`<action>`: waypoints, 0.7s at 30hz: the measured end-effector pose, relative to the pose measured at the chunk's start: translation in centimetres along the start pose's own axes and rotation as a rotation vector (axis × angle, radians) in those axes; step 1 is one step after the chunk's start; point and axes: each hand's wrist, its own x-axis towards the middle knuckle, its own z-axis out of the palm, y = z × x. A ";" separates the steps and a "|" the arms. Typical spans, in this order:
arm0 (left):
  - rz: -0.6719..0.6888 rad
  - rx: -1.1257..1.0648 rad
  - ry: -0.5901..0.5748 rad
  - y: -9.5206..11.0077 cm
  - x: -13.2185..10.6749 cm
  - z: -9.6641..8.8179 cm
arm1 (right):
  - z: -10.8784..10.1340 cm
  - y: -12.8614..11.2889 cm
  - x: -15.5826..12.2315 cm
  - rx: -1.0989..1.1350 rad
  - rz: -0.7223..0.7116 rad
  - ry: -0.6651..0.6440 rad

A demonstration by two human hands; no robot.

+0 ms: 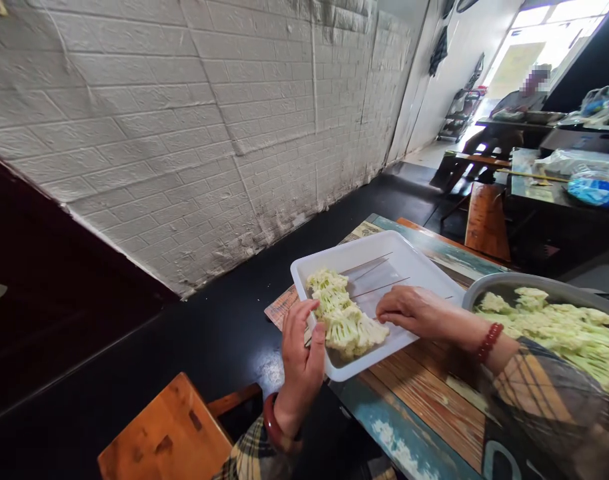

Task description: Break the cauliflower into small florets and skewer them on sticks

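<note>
A white rectangular tray point(384, 248) lies on the painted wooden table point(424, 393). Skewered cauliflower pieces point(341, 313) are stacked at its near left end, and a few bare skewers point(377, 275) lie on its floor. My left hand point(301, 357) is at the tray's near rim, fingers curled and pinching a thin skewer end beside the cauliflower. My right hand point(414, 312) rests palm down over the tray's right side, fingers bent together next to the cauliflower; I cannot see anything in it.
A grey basin point(489, 283) full of loose cauliflower florets point(559, 327) stands at the right. A wooden stool point(169, 433) is at the lower left. The white brick wall point(209, 120) runs along the left. Another person sits at a far table point(529, 123).
</note>
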 end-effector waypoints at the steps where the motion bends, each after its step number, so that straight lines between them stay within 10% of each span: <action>1: 0.049 0.042 -0.031 0.1 0.1 -0.1 | -0.1 0.1 -0.1 0.010 -0.004 -0.011; 21: 0.256 0.433 -0.561 0.8 0.5 -1.9 | -0.2 -2.3 -0.1 0.097 -0.051 0.180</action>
